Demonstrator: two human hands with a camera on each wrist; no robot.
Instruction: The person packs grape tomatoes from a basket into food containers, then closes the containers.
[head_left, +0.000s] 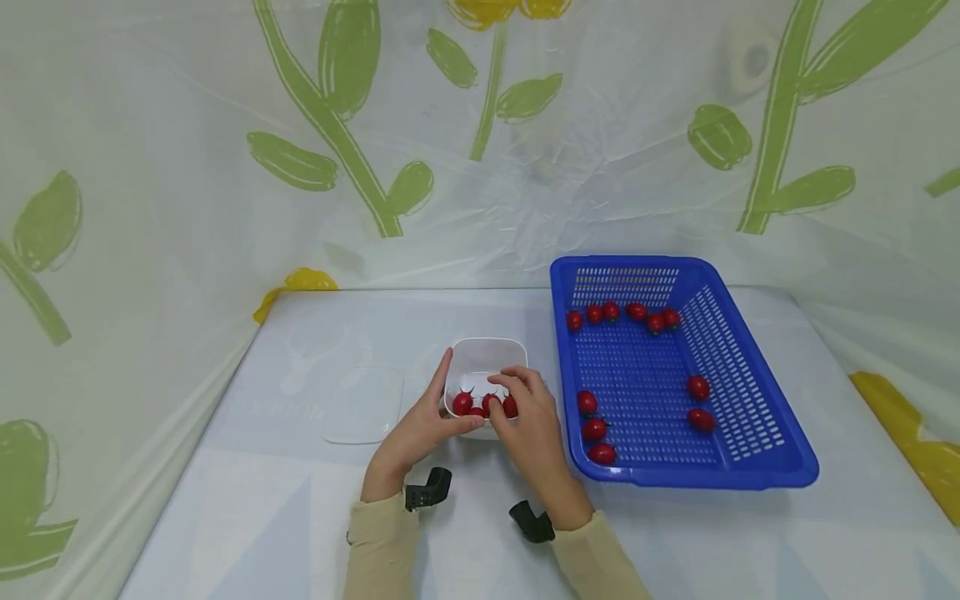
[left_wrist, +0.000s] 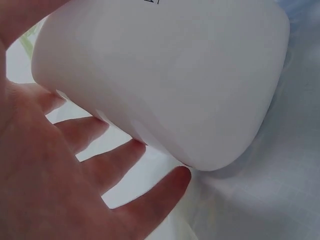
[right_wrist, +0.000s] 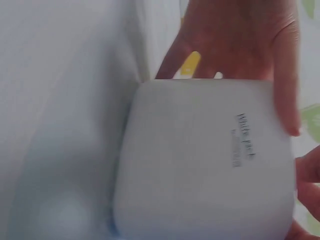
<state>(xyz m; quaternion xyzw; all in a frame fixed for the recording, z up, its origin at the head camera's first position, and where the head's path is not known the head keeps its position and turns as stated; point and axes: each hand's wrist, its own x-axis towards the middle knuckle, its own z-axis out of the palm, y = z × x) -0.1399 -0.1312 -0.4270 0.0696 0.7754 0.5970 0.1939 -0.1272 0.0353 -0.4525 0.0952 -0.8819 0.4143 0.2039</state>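
My left hand (head_left: pixel 422 433) grips a white plastic container (head_left: pixel 487 354), its fingers along the left side and its thumb over the near rim. In the left wrist view, the fingertips (left_wrist: pixel 180 175) press against the container's smooth wall (left_wrist: pixel 170 90). Several red cherry tomatoes (head_left: pixel 462 403) with green stems lie near the front of the container. My right hand (head_left: pixel 536 429) reaches in over the front right rim, thumb and curled fingers about one cherry tomato (head_left: pixel 487 403); the contact is partly hidden. Small print marks the container (right_wrist: pixel 200 150) in the right wrist view.
A blue perforated basket (head_left: pixel 742 333) stands to the right, with several cherry tomatoes (head_left: pixel 699 387) along its sides. On the left, a clear flat lid (head_left: pixel 363 406) lies on the white table (head_left: pixel 262 483). Behind hangs a white sheet (head_left: pixel 585 192) printed with leaves.
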